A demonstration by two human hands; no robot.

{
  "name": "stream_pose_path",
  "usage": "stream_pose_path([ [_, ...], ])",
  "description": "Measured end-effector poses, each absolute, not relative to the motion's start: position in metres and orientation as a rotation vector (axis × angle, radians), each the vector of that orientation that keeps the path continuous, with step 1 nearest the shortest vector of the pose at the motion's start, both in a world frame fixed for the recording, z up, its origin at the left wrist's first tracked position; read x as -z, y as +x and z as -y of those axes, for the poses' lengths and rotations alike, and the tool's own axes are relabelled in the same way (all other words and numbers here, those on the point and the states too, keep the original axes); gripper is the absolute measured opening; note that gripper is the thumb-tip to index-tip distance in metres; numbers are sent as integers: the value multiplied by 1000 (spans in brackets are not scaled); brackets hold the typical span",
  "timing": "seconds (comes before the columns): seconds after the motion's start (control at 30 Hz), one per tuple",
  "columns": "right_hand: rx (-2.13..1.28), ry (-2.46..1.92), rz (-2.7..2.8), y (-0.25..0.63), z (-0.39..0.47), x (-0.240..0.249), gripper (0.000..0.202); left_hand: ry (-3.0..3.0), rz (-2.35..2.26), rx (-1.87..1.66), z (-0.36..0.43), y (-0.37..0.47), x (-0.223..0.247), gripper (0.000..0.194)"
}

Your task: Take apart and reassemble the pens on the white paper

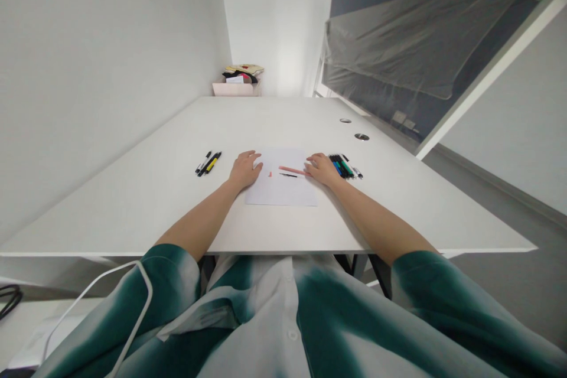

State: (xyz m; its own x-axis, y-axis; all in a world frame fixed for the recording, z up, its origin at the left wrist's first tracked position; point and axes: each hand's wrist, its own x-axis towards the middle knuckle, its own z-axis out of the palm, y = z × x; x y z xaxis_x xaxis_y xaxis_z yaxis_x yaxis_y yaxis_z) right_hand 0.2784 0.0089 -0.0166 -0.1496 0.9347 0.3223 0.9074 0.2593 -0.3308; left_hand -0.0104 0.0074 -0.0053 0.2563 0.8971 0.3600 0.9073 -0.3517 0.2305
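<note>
A white sheet of paper point(282, 196) lies on the table in front of me. My left hand point(246, 169) rests at its left edge, fingers loosely stretched and holding nothing. On the opposite edge lies my right hand point(322, 169), its fingers apart and palm down. Between the hands, a slim pink pen barrel point(290, 170) reaches up to my right fingertips; whether they touch it I cannot tell. Just below it is a thin dark stick point(289, 175), like a pen refill. A tiny pink piece point(270, 174) sits closer to my left hand.
Black and yellow pens point(208, 164) lie left of my left hand. Several pens in black, blue, green and white point(346, 166) lie beside my right wrist. Two round cable holes point(362, 137) are at the table's right side. A pink box point(233, 90) stands at the far end.
</note>
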Motion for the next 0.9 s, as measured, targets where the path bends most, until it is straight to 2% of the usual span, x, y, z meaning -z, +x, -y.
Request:
stream_pose_path([
  [0.2, 0, -1369, 2269, 258, 3, 9, 30, -2829, 1262, 493, 18, 23, 2, 42],
  [0.43, 16, -1178, 2440, 243, 12, 13, 31, -2868, 1213, 397, 17, 25, 12, 41],
  [0.9, 92, -1216, 2426, 244, 13, 8, 19, -2790, 1253, 624, 7, 19, 12, 25],
])
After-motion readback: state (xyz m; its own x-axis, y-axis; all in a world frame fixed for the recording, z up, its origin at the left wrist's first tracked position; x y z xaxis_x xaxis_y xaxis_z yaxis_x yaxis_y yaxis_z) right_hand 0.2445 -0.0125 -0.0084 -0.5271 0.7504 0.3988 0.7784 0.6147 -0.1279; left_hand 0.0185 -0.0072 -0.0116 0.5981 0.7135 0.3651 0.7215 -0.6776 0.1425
